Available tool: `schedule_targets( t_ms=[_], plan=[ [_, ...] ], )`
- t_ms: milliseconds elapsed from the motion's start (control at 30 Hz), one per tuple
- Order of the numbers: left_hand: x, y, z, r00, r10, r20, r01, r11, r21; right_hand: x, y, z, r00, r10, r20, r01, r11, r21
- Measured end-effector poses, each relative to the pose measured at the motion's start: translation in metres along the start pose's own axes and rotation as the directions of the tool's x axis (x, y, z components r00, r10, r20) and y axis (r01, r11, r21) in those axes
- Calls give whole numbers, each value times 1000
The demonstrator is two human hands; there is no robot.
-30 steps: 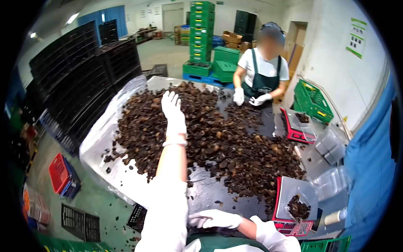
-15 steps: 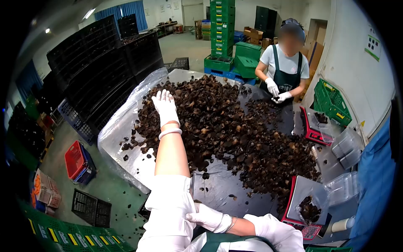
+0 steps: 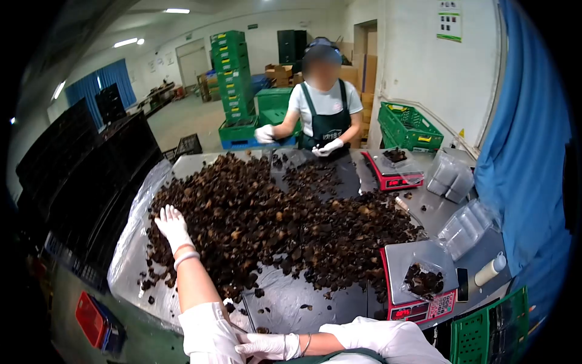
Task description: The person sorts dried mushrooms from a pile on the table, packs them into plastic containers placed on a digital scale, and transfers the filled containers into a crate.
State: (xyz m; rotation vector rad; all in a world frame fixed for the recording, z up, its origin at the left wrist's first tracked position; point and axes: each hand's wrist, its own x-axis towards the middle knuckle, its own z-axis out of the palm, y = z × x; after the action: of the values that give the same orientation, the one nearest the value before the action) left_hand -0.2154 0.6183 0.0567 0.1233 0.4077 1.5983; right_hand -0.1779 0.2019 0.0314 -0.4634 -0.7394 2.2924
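Observation:
My left hand, in a white glove with a white band at the wrist, reaches out to the left edge of a wide heap of dark brown wood ear mushrooms. Its fingers are stretched out flat over the heap; whether they touch it I cannot tell. Near my body, my right hand, also gloved, grips the white sleeve of my left arm. The mushrooms lie on a metal table. At the right, a red scale bears a clear container of mushrooms.
Across the table stands a co-worker with gloved hands, beside a second red scale. Clear plastic boxes, a white bottle and a phone lie at the right. Stacked black crates and green crates stand behind.
My view has turned to the right and risen. My left hand stays stretched over the heap's left side, my right hand stays on the sleeve. The co-worker's hands have moved apart.

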Motion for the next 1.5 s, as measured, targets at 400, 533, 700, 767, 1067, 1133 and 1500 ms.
schedule_targets(
  t_ms=[400,533,700,767,1067,1133,1500],
  plan=[
    [-33,9,24,984,-84,157,99,991,-93,-22,-3,-40,981,-189,-46,169,945,-279],
    [-142,32,7,724,-292,624,368,930,7,-100,-11,-83,869,-400,-290,231,848,-478],
    [-228,19,-90,698,-669,255,-174,187,967,-193,20,-125,510,-483,-712,183,870,-458],
    [-253,5,-121,581,-747,324,-600,-124,790,-217,46,-137,351,-478,-805,174,878,-446],
    [-285,-91,-250,622,-728,289,-488,-71,870,-252,128,-171,163,-305,-938,193,942,-273],
    [-284,-100,-255,646,-687,333,-531,-91,842,-249,135,-177,147,-343,-928,200,929,-312],
    [-295,-104,-271,564,-480,672,-774,-24,632,-261,137,-189,154,-344,-926,210,927,-310]
  ],
)
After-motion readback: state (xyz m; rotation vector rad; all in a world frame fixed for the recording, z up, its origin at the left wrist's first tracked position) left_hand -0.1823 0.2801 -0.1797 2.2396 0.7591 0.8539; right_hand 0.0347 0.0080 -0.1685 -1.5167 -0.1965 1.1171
